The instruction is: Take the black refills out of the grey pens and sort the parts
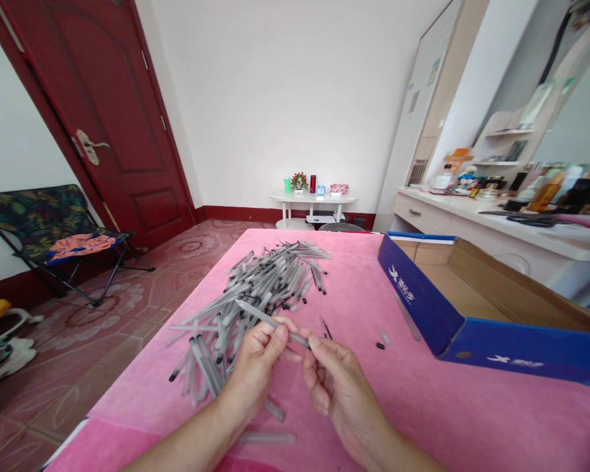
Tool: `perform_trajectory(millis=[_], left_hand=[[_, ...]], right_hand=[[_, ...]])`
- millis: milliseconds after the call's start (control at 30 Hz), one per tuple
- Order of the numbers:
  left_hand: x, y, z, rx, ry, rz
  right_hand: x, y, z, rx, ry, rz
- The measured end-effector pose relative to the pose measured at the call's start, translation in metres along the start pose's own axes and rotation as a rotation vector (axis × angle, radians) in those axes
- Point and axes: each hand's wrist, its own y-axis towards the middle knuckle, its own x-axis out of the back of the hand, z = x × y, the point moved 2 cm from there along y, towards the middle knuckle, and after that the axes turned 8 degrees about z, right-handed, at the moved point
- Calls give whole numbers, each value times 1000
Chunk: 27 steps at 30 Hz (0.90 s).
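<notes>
A translucent grey pen (258, 314) is held in the air between both hands, its pointed end up and to the left. My left hand (261, 351) pinches it around the middle of the barrel. At the lower right end, my right hand (335, 373) grips it between thumb and forefinger, and the fingertips cover that tip. Just behind my hands spreads a big heap of similar pens (270, 278), grey with black ends. A few loose pens (268, 438) lie near my left forearm.
A blue cardboard box (417, 301), lidless, stands on the pink cloth (373, 400) to the right. Near it lie a black cap (380, 345), a clear piece (384, 336), a single pen (408, 319) and a thin dark refill (327, 328). A cluttered dresser (472, 203) is beyond.
</notes>
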Motion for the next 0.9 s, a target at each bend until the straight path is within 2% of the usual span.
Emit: perform_trajectory(millis=[233, 500, 567, 767, 900], left_hand=[[-7, -3, 0, 58, -236, -12], [-10, -1, -3, 92, -253, 22], [-12, 7, -7, 94, -217, 32], [-27, 42, -17, 16, -79, 70], [-34, 54, -14, -52, 11, 46]], right_hand=[[-7, -3, 0, 96, -87, 4], [4, -2, 9, 229, -532, 2], [5, 2, 14, 238, -507, 22], [8, 14, 33, 124, -81, 110], [18, 18, 39, 110, -128, 77]])
